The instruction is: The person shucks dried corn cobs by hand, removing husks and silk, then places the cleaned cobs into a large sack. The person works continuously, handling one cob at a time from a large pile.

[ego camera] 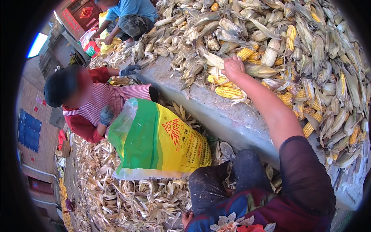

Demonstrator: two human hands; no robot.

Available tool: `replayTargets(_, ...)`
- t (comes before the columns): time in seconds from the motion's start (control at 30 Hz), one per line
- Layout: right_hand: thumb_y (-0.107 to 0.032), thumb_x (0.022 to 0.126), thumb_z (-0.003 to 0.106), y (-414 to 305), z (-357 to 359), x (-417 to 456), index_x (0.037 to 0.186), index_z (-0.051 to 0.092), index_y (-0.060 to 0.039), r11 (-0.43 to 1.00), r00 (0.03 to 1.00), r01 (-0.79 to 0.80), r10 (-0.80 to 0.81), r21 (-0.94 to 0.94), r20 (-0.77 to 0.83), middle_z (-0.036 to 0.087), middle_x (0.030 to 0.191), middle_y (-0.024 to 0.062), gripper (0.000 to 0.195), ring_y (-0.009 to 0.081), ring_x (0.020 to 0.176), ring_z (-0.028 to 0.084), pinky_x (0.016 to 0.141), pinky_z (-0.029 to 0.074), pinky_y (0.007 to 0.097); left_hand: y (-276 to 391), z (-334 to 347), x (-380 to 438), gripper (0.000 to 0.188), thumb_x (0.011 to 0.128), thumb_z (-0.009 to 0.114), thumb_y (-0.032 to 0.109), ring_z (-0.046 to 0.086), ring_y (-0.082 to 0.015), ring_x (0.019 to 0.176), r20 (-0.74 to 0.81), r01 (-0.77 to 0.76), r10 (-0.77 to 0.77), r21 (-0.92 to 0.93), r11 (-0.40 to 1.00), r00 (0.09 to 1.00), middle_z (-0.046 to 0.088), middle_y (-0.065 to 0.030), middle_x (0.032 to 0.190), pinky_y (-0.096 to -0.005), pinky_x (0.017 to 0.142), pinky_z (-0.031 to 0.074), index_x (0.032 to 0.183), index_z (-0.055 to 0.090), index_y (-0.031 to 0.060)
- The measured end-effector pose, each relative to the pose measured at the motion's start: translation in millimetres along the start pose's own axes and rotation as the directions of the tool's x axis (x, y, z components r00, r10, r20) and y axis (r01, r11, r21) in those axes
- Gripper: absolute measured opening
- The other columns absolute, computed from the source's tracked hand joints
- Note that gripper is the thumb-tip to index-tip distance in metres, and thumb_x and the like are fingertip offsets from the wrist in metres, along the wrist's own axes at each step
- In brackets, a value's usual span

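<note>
My right hand reaches onto the corn heap, its fingers closed around the end of a pale husk. Yellow ears of corn with peeled husks lie just below it, and another bare cob is right beside the fingers. Low by my thigh, only the fingertips of my left hand show; what they hold, if anything, is hidden. In front of my knees stands a green and yellow woven sack that bears printed writing.
A concrete ledge runs diagonally between the heap and my legs. Loose husks cover the ground at lower left. A person in a striped apron sits beyond the sack; another person in blue crouches farther back. A basket stands at left.
</note>
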State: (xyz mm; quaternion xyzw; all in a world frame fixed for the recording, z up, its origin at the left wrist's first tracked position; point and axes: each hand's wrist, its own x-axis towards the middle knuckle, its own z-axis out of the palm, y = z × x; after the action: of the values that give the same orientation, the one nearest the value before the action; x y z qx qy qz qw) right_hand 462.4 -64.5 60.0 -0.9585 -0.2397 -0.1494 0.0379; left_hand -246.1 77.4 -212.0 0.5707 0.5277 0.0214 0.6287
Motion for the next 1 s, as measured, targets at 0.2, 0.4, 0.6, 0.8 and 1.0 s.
replayTargets(0.2,-0.044,0.077,0.063,23,-28,-16,0.101,0.064,0.0012,0.871,0.979,-0.195,0.197,0.451,0.043,0.065,0.100,0.0209,0.051,0.0314,0.092,0.062,0.080,0.048,0.0415,-6,3,2,0.013,0.086,0.064,0.008,0.055,-0.0100,0.070,-0.036,-0.026,0.027,0.008,1.000,0.999,0.063,-0.0048,0.081,-0.0247,0.065,0.045,0.094,0.059,-0.0009)
replayTargets(0.4,-0.042,0.080,0.062,8,-55,-91,0.106,0.061,0.0024,0.414,0.999,-0.039,-0.011,0.909,0.048,0.065,0.097,0.0149,0.051,0.0197,0.081,0.063,0.075,0.050,0.0338,84,34,-14,0.023,0.086,0.063,0.007,0.060,-0.0140,0.082,-0.085,-0.255,0.254,-0.009,0.967,0.964,0.064,-0.0080,0.093,-0.0268,0.076,0.050,0.106,0.057,-0.0043)
replayTargets(0.6,-0.033,0.082,0.063,-71,-75,-237,0.121,0.051,0.0058,-0.046,0.897,-0.182,-0.418,0.982,0.146,0.061,0.104,0.0082,0.056,0.0127,0.088,0.059,0.078,0.049,0.0294,240,103,-49,0.049,0.089,0.060,0.014,0.054,-0.0216,0.111,0.290,-0.503,0.556,-0.241,0.830,0.779,0.055,-0.0138,0.120,-0.0332,0.097,0.042,0.131,0.042,-0.0034)
replayTargets(0.8,-0.027,0.081,0.062,-123,-69,-356,0.123,0.050,0.0057,-0.053,0.730,-0.304,-0.655,0.951,0.196,0.060,0.109,0.0084,0.054,0.0139,0.098,0.057,0.088,0.046,0.0300,285,143,-82,0.059,0.091,0.059,0.025,0.045,-0.0192,0.120,0.449,-0.437,0.677,-0.529,0.727,0.583,0.048,-0.0109,0.129,-0.0339,0.103,0.035,0.138,0.033,0.0000)
replayTargets(1.0,-0.029,0.082,0.065,-124,-83,-387,0.107,0.060,0.0040,0.200,0.800,-0.126,-0.559,0.972,0.219,0.063,0.094,0.0095,0.042,0.0147,0.085,0.061,0.077,0.049,0.0289,244,147,-100,0.065,0.086,0.068,0.016,0.046,-0.0142,0.114,0.373,-0.566,0.734,-0.470,0.677,0.568,0.051,-0.0081,0.124,-0.0287,0.098,0.037,0.138,0.032,-0.0019)
